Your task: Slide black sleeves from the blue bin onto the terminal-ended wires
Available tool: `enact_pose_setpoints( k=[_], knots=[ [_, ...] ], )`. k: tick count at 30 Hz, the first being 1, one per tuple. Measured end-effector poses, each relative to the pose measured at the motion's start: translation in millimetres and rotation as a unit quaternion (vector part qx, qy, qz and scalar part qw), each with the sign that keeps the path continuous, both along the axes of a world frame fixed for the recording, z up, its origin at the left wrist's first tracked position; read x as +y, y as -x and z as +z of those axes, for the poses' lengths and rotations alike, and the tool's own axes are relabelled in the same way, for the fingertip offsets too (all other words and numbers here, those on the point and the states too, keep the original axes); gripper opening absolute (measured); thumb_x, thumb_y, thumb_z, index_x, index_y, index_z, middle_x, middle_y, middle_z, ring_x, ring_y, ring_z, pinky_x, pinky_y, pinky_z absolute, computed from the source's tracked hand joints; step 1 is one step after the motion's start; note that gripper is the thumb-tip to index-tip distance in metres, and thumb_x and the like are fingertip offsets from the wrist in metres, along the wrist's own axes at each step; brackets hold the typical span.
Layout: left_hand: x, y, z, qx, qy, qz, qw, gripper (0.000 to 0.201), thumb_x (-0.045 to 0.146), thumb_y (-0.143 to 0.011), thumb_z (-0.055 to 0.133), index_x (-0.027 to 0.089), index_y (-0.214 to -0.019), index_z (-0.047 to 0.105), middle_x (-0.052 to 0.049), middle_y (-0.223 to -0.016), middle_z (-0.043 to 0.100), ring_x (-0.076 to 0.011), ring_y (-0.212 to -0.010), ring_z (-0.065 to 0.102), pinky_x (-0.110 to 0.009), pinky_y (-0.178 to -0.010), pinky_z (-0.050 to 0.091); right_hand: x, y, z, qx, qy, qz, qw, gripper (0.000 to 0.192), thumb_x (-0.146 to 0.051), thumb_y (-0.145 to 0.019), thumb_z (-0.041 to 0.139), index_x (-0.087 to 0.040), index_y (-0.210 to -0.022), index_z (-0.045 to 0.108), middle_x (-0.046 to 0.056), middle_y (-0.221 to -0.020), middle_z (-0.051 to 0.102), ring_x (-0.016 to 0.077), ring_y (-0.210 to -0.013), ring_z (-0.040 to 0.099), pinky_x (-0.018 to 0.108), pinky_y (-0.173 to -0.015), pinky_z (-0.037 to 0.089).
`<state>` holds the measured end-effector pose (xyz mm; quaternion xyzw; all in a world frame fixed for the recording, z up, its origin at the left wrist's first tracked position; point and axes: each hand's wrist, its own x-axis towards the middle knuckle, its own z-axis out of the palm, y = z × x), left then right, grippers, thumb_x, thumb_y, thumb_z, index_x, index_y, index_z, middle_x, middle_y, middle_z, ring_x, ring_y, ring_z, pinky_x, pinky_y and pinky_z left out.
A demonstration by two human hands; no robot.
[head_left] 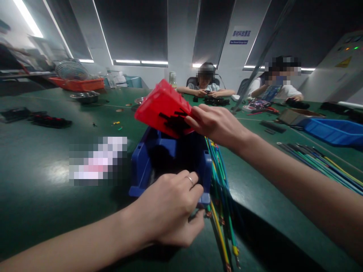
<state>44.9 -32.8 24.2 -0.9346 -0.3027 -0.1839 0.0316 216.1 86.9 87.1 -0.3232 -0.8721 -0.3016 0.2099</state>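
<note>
A big green table (42,158) fills a dim room with long lights up high. The right hand (215,124) has its fingers closed on the edge of a red bin (163,105), holding it tipped over a blue bin (170,162). Small black parts (177,121) sit at the red bin's low edge. The left hand (170,211) is curled on the blue bin's near wall. Green and yellow wires (221,196) lie just beside the blue bin. Two people sit across the table.
</note>
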Motion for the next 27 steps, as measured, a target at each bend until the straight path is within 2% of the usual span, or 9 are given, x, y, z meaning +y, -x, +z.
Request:
enact_pose_setpoints(
  k=[6, 10, 13, 17, 19, 21, 24, 27],
  knots=[
    [0, 0, -1.5, 0.003, -0.003, -0.001, 1.0, 0.01, 0.026, -0.081, 0.06, 0.019, -0.075, 0.056, -0.003, -0.076, 0.057, -0.0201, -0.069, 0.056, -0.03, -0.054, 0.047, 1, 11, 10.6, 0.012, -0.008, 0.027, 1.0, 0.032, -0.032, -0.1, 0.036, -0.02, -0.086, 0.062, 0.007, -0.078, 0.056, 0.018, -0.074, 0.053, 0.033, -0.067, 0.041],
    [0, 0, -2.6, 0.004, -0.006, 0.0, 1.0, 0.011, 0.027, -0.083, 0.059, 0.019, -0.076, 0.055, -0.003, -0.077, 0.057, -0.0203, -0.07, 0.058, -0.03, -0.053, 0.046, -5, 11, 20.6, 0.008, -0.007, 0.043, 0.999, 0.03, -0.031, -0.099, 0.036, -0.022, -0.085, 0.061, 0.006, -0.077, 0.054, 0.0191, -0.077, 0.055, 0.035, -0.068, 0.043],
    [1, 0, -2.5, 0.001, -0.011, -0.002, 1.0, 0.01, 0.026, -0.082, 0.058, 0.019, -0.076, 0.055, -0.003, -0.077, 0.057, -0.02, -0.068, 0.056, -0.03, -0.053, 0.045, -5, 1, 18.7, 0.049, -0.009, 0.017, 0.999, 0.031, -0.033, -0.1, 0.036, -0.021, -0.088, 0.061, 0.007, -0.082, 0.058, 0.0197, -0.08, 0.057, 0.034, -0.069, 0.044],
    [1, 0, -1.3, 0.001, -0.013, -0.006, 1.0, 0.009, 0.024, -0.081, 0.058, 0.019, -0.075, 0.054, -0.003, -0.075, 0.056, -0.0195, -0.067, 0.054, -0.03, -0.052, 0.043, 5, -30, 2.8, 0.151, -0.003, -0.091, 0.984, 0.026, -0.026, -0.098, 0.038, -0.02, -0.088, 0.062, 0.01, -0.092, 0.064, 0.0224, -0.086, 0.061, 0.034, -0.068, 0.044],
    [1, 0, -1.0, 0.004, -0.015, -0.006, 1.0, 0.009, 0.024, -0.082, 0.057, 0.019, -0.075, 0.054, -0.003, -0.075, 0.055, -0.0194, -0.066, 0.054, -0.03, -0.053, 0.044, 15, -48, -9.0, 0.25, 0.022, -0.178, 0.951, 0.02, -0.025, -0.093, 0.045, -0.02, -0.086, 0.063, 0.01, -0.088, 0.066, 0.0224, -0.08, 0.062, 0.035, -0.068, 0.045],
    [1, 0, -1.5, -0.001, -0.014, -0.01, 1.0, 0.009, 0.024, -0.083, 0.055, 0.019, -0.075, 0.053, -0.003, -0.075, 0.055, -0.019, -0.066, 0.054, -0.03, -0.053, 0.044, 26, -67, -22.0, 0.326, 0.084, -0.257, 0.906, 0.017, -0.029, -0.09, 0.051, -0.02, -0.085, 0.064, 0.01, -0.084, 0.068, 0.0221, -0.075, 0.063, 0.034, -0.07, 0.046],
    [1, 0, -3.1, -0.014, -0.012, -0.016, 1.0, 0.01, 0.022, -0.084, 0.054, 0.019, -0.075, 0.054, -0.003, -0.075, 0.056, -0.0182, -0.065, 0.053, -0.03, -0.053, 0.043, 43, -96, -42.0, 0.321, 0.185, -0.346, 0.862, 0.02, -0.032, -0.089, 0.054, -0.018, -0.088, 0.068, 0.012, -0.089, 0.071, 0.0243, -0.084, 0.066, 0.032, -0.074, 0.047],
    [1, 0, -4.6, -0.018, -0.01, -0.018, 1.0, 0.009, 0.02, -0.084, 0.053, 0.019, -0.075, 0.054, -0.003, -0.075, 0.056, -0.0178, -0.064, 0.051, -0.029, -0.052, 0.041, 54, -128, -58.7, 0.288, 0.23, -0.378, 0.849, 0.026, -0.032, -0.093, 0.052, -0.015, -0.093, 0.072, 0.014, -0.092, 0.073, 0.0243, -0.088, 0.068, 0.03, -0.075, 0.046]
  ],
)
